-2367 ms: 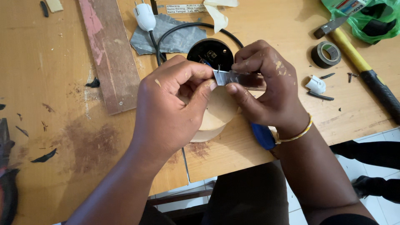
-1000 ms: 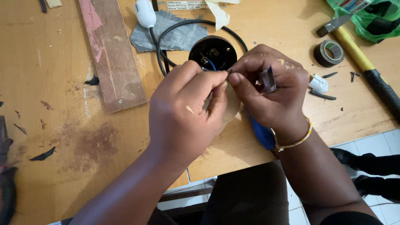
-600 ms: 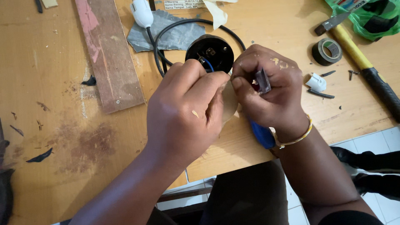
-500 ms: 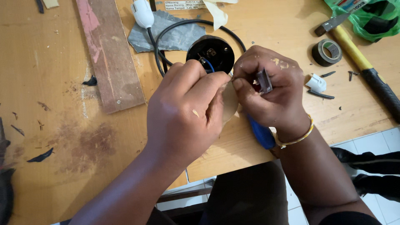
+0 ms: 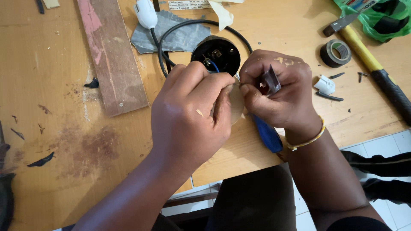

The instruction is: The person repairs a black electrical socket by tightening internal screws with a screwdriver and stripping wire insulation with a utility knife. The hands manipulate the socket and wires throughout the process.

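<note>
The right hand [image 5: 280, 92] pinches a small dark blade [image 5: 271, 80]; the left hand [image 5: 192, 115] is curled beside the black socket [image 5: 215, 54], its hold hidden. A slip could nick the blue wire [image 5: 214, 65] or a fingertip.

Hammer [image 5: 376, 68], tape roll [image 5: 335, 53], wooden plank [image 5: 112, 55].

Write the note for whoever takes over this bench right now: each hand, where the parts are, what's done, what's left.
Left hand: closed around a round tan base at the table edge, fingertips pinching at the wires.
Right hand: holds a small grey blade, its blue-handled tool running under the palm.
Black round fitting: lies open just beyond the hands, a blue wire leading into it; black cable loops behind to a white plug.
Done: fitting opened, wire exposed.
Left: wire not yet fixed, fitting not closed.
Tape roll and hammer lie to the right.
</note>
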